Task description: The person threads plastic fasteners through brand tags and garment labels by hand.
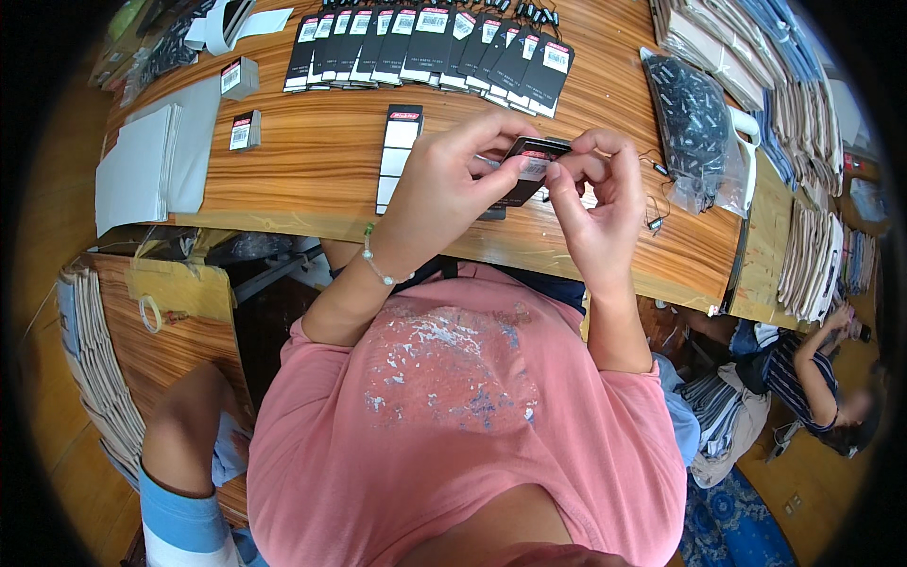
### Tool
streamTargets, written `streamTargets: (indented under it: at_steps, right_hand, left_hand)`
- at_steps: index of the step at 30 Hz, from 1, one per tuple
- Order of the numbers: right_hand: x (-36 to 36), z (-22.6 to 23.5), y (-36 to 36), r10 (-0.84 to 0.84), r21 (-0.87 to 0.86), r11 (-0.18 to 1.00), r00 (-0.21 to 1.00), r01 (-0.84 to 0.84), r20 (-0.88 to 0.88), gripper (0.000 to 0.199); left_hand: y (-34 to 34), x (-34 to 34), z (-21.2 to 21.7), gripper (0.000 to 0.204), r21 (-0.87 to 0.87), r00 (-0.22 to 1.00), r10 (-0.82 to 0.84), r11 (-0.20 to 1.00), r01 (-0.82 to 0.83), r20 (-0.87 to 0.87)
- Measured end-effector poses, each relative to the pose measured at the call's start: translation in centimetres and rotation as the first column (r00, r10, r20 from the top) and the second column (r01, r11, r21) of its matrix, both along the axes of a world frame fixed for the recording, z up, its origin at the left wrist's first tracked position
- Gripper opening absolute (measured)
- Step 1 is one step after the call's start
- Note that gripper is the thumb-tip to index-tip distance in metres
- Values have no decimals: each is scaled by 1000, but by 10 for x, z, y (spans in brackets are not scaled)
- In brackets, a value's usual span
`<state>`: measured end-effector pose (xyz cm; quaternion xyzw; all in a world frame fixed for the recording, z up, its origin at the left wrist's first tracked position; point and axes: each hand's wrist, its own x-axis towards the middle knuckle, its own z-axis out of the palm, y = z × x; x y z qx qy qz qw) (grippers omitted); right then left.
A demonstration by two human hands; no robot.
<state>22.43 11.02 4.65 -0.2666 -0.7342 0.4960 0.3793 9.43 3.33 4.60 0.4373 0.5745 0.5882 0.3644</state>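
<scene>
Pink shirt (472, 416) fills the lower middle, worn by the person looking down, whose bare forearms rise from it toward the table (312, 170). Both hands meet just above the near table edge, pinching one black tag (531, 159) between them. On the left hand (444, 189), thumb and forefinger close on the tag's near left corner while the other fingers curl over its top; a bead bracelet (378, 269) circles that wrist. On the right hand (595, 203), thumb and forefinger press together at the tag's right edge, apparently on something too small to make out. Thin black strings (654, 213) lie on the wood just right of the right hand. Farther right sits a clear bag (694, 123) of small black pieces. Beyond the hands, a fanned row of black tags (425, 42) runs along the far side of the table. Left of the left hand lies a strip of white stickers (397, 156), and well beyond that a stack of grey sheets (151, 161). Folded cloth piles (812, 255) lie far right of the hands. Another person (812, 378) sits low at right.
</scene>
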Motion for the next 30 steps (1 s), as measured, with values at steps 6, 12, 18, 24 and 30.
streamTargets:
  at_steps: [6, 12, 18, 24, 30]
  right_hand:
    - [1, 2, 3, 21, -91, 996, 1000, -21, 5, 26]
    - [4, 5, 4, 51, -54, 997, 997, -47, 65, 28]
    - [3, 0, 6, 62, -453, 876, 971, -164, -231, 28]
    - [5, -7, 7, 66, -352, 928, 982, -125, -177, 28]
    - [4, -8, 8, 63, -160, 983, 988, -86, -142, 27]
  left_hand:
    - [-3, 2, 3, 22, 3, 998, -12, 1000, 12, -63]
    - [-2, 7, 5, 22, 53, 966, 40, 998, -27, -255]
    - [-2, 10, 5, 23, 58, 940, 62, 997, -45, -336]
    - [1, 13, -1, 17, 137, 923, 143, 986, -99, -356]
    - [-2, 13, 5, 24, 65, 865, 78, 997, -53, -495]
